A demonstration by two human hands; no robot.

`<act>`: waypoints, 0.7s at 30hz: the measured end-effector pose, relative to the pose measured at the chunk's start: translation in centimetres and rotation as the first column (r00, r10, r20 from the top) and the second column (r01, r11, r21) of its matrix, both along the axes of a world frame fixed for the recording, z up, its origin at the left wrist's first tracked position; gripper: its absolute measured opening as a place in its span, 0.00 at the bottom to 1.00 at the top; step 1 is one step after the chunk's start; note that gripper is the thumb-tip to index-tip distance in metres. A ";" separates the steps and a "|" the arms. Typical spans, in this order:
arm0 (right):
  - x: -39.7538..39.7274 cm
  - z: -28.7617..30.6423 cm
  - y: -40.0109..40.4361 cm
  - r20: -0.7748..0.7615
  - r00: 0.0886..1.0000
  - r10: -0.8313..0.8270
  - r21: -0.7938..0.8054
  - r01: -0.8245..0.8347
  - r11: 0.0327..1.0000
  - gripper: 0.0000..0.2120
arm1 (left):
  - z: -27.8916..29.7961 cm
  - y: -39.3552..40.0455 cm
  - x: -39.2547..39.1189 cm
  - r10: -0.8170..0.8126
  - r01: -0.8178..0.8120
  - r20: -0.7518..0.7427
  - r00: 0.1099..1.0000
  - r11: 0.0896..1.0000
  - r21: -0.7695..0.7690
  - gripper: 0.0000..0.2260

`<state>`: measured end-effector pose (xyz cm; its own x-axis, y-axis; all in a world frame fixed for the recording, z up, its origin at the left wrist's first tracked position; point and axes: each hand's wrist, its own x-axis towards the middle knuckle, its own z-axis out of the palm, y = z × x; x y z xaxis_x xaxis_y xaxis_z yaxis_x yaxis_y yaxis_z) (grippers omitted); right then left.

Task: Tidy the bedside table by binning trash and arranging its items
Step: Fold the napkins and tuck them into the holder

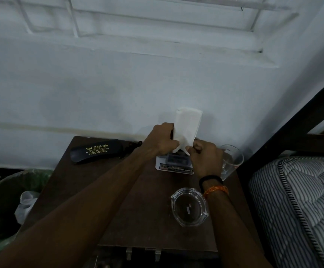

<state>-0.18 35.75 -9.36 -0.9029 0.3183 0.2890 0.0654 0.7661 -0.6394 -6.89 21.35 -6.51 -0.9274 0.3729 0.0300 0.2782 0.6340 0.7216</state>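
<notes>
Both hands hold a white folded tissue (187, 125) upright above the far side of the dark wooden bedside table (138, 209). My left hand (162, 140) grips its left edge and my right hand (205, 157) pinches its lower right corner. Under the hands lies a small white card or packet (173, 167) with a dark object on it. A black spectacle case (97, 150) with gold lettering rests at the table's far left. A clear glass ashtray (189, 206) sits near the right front, and a drinking glass (231, 161) stands at the right edge.
A bin with a green liner (6, 206) stands left of the table, with a white crumpled bag (26, 206) inside. A striped mattress (296, 206) on a dark bed frame lies to the right. A white wall is just behind the table.
</notes>
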 end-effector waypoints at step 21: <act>-0.4 0.7 0.3 -0.044 0.999 -0.023 -0.096 0.018 0.995 0.08 | -1.8 0.6 0.3 0.124 -0.130 -0.097 0.988 0.990 -0.059 0.11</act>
<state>-0.59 36.05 -8.69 -0.8827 0.3648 0.2962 0.0501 0.6999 -0.7125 -6.59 21.98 -8.26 -0.9616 0.2562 0.0979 0.2565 0.7132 0.6524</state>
